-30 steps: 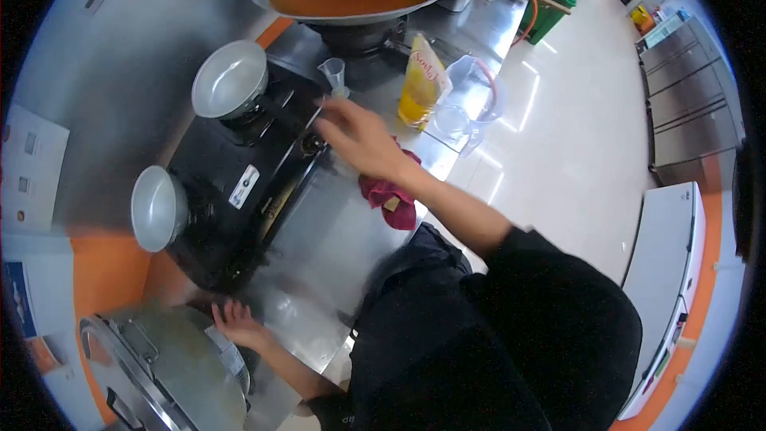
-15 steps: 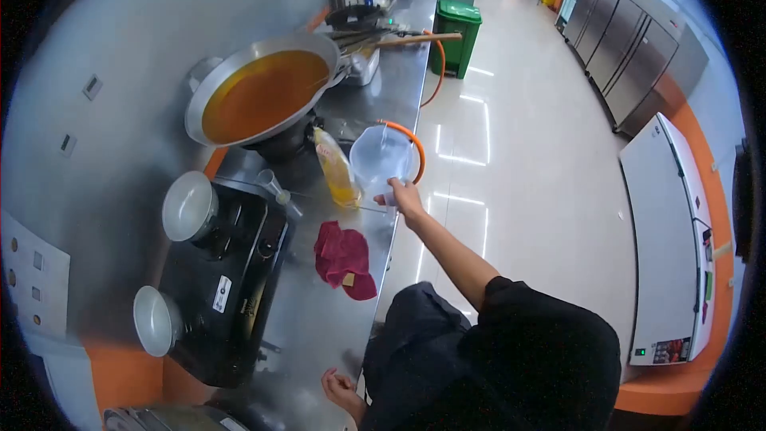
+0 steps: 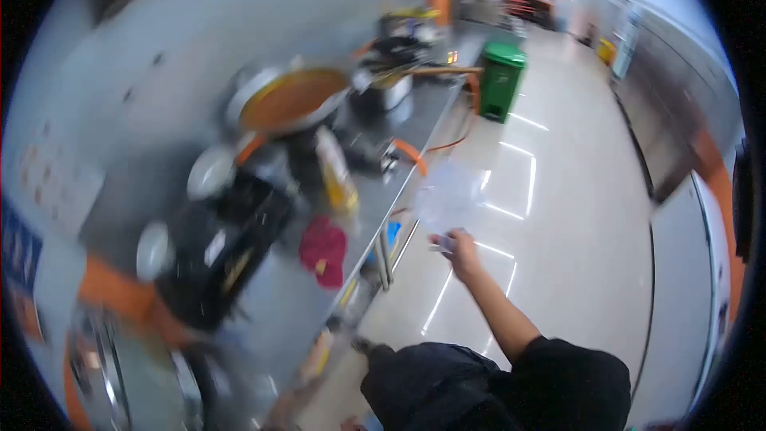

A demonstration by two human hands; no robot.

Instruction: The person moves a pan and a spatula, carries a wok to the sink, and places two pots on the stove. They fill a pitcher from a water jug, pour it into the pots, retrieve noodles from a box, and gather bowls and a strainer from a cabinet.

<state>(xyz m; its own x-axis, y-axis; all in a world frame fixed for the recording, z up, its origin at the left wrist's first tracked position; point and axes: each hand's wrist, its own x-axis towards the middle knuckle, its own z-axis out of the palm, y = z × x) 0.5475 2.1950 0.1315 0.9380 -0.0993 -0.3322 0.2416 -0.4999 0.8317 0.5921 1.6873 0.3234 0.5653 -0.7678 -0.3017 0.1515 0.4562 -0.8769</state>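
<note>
My right hand [image 3: 456, 251] is closed round the handle of a clear plastic jug [image 3: 451, 194], which is out past the counter edge, above the floor. Motion blur hides whether anything is in the jug. At the bottom edge of the view, only a blurred bit of my left hand [image 3: 351, 425] shows, low beside the counter, and its fingers cannot be made out. On the counter nearby lie a crumpled dark red cloth [image 3: 323, 249] and a yellow-and-clear pouch [image 3: 335, 172], which stands upright.
A large wok [image 3: 295, 104] of orange-brown liquid stands along the wall. Two white bowls [image 3: 155, 251] sit by a black gas stove [image 3: 223, 251]. An orange hose [image 3: 412, 155] hangs over the counter edge. Beyond are a green bin [image 3: 502, 80] and a white chest freezer [image 3: 690, 271].
My right hand has carried the jug off the counter, out over the floor. The view has swung and blurred. My left hand has dropped nearly out of sight.
</note>
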